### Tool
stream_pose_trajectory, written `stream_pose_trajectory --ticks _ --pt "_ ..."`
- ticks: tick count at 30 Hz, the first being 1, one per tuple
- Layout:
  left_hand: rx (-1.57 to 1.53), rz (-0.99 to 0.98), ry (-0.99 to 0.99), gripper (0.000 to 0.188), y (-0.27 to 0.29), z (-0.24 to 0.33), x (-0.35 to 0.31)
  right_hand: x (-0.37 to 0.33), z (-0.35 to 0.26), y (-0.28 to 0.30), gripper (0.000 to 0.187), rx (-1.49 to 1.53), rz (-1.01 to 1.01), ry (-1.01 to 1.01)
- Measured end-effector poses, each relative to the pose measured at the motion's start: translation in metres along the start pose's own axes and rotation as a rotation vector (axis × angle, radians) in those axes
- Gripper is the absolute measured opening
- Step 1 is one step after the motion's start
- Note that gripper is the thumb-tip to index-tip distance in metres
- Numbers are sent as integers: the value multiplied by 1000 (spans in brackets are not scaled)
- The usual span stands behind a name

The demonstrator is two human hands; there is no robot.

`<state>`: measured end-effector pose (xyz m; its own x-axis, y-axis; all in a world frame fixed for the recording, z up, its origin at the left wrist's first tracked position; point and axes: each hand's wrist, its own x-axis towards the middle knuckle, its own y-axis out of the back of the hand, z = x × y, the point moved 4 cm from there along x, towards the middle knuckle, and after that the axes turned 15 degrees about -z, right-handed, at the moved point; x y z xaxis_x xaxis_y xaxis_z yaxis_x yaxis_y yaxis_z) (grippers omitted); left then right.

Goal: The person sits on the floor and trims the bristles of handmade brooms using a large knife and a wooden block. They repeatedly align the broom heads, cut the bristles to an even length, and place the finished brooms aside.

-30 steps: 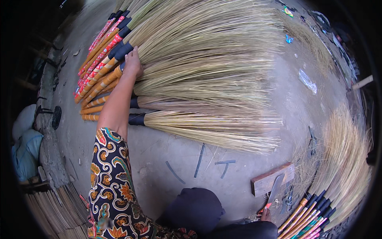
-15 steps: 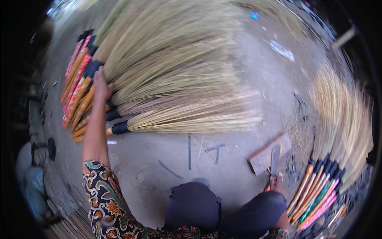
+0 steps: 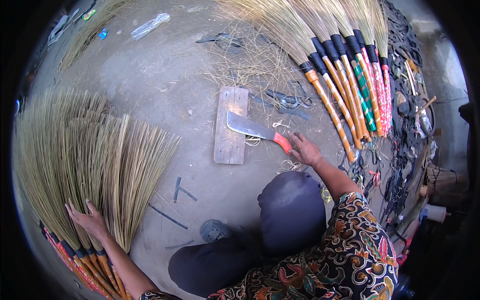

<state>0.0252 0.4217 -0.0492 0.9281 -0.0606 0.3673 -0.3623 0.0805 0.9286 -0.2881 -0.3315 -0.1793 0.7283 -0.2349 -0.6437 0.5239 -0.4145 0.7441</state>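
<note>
A machete (image 3: 251, 128) with a wide steel blade and a red handle lies across a worn wooden board (image 3: 231, 152) on the floor. Beside the end of its handle is my right hand (image 3: 306, 150), fingers spread and not wrapped round it. Whether the fingertips touch the handle, I cannot tell. At the lower left, my left hand (image 3: 89, 221) lies open on the bristles of a row of grass brooms (image 3: 115, 170), its fingers apart. The orange and red handles of these brooms point toward me, with black bands at their necks.
A second group of brooms (image 3: 345, 65) lies at the upper right. Loose straw (image 3: 245, 65) and black rubber strips (image 3: 287, 102) are scattered behind the board. Dark scraps (image 3: 400, 120) line the right side. A clear plastic wrapper (image 3: 150, 26) lies far off.
The view has swung to the right. My right hand has loosened from the machete's handle and its fingers have spread. My left hand has shifted from the broom necks to the bristles.
</note>
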Motion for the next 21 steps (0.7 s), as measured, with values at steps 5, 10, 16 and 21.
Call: stream_pose_trajectory --ticks 5,10,16,21 --pt "-151 -188 -128 53 -10 119 -10 38 55 37 99 144 292 -88" --pt "-241 -568 -138 42 -9 222 -33 112 80 76 112 169 217 -251" --pt "-288 -1202 -363 45 -26 373 -27 170 94 77 80 261 162 -108" --pt "-40 -1405 -600 74 -93 494 -37 161 123 76 58 429 292 -6"
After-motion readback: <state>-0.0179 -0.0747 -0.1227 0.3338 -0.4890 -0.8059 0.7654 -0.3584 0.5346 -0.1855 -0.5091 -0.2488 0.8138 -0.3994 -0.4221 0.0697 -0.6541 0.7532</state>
